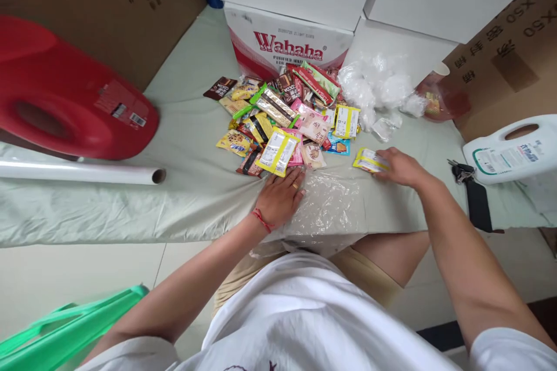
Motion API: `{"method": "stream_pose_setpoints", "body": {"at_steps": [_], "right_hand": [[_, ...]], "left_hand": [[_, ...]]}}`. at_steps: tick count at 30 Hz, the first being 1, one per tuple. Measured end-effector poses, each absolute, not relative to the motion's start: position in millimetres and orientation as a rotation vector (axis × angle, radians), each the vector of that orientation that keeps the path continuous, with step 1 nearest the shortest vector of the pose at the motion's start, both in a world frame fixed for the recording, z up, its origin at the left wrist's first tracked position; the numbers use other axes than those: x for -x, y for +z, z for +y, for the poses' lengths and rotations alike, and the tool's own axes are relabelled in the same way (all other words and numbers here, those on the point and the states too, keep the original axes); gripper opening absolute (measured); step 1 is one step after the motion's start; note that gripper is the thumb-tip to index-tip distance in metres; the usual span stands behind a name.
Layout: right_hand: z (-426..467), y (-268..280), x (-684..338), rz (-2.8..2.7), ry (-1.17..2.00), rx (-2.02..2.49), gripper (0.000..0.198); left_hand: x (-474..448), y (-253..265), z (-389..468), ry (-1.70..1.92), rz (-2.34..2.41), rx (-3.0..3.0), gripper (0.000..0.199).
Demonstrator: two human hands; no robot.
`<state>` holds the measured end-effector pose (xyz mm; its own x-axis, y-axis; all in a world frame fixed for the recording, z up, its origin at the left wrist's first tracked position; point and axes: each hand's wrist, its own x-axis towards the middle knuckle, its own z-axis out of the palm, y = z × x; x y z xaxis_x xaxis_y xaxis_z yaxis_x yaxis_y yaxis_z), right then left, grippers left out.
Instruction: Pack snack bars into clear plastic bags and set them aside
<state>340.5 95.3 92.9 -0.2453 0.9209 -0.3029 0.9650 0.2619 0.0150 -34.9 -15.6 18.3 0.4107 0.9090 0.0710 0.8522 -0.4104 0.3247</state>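
On my feed the clearest writing is the red "Wahaha" on the carton at the back, with "PURIFIED" under it. "COCOA" shows on a dark brown packet at the left of the snack pile, and "40X50" marks the right-hand cardboard box. The print on the white bottle is too small for me to read.

My left hand lies flat, palm down, fingers stretched toward the near side of the pile, just under a white packet with yellow bands. My right hand pinches a yellow-and-white packet between thumb and fingers, to the right of the pile and apart from it.

Clear plastic film spreads between my hands and over the table's front edge. Leftward, green cloth runs to the white roll; rightward, it reaches the keys.
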Motion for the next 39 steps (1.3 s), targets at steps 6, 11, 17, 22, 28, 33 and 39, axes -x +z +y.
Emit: {"method": "stream_pose_setpoints", "body": {"at_steps": [6, 11, 17, 22, 28, 33, 39], "right_hand": [[38.0, 139.0, -325.1, 2.663, -0.477, -1.938, 0.074], [-7.7, 132.0, -216.5, 2.733, -0.746, -1.309, 0.074], [-7.3, 89.5, -171.3, 2.558, -0.582, -1.301, 0.076], [-3.2, 87.3, -175.2, 2.543, -0.624, -1.319, 0.077], [47.9, 119.7, -152.7, 2.719, -0.237, -1.399, 0.037], [110.7, 114.1, -99.1, 2.887, 0.028, -0.847, 0.057], [140.6, 124.0, -71.4, 2.746, 0.047, -0.628, 0.054]], "left_hand": [[34.2, 19.2, -6.1, 0.355, 1.524, -2.371, 0.056], [42.3, 20.1, 9.1, 0.479, 1.475, -2.116, 0.060], [62.8, 25.4, 27.9, 0.738, 1.170, -1.633, 0.075], [61.2, 18.0, 23.4, 0.687, 1.288, -1.855, 0.064], [47.5, 14.7, 11.1, 0.494, 1.442, -2.257, 0.051], [46.7, 16.2, 10.3, 0.479, 1.447, -2.333, 0.049], [46.8, 14.5, 10.3, 0.522, 1.460, -2.285, 0.048]]}}
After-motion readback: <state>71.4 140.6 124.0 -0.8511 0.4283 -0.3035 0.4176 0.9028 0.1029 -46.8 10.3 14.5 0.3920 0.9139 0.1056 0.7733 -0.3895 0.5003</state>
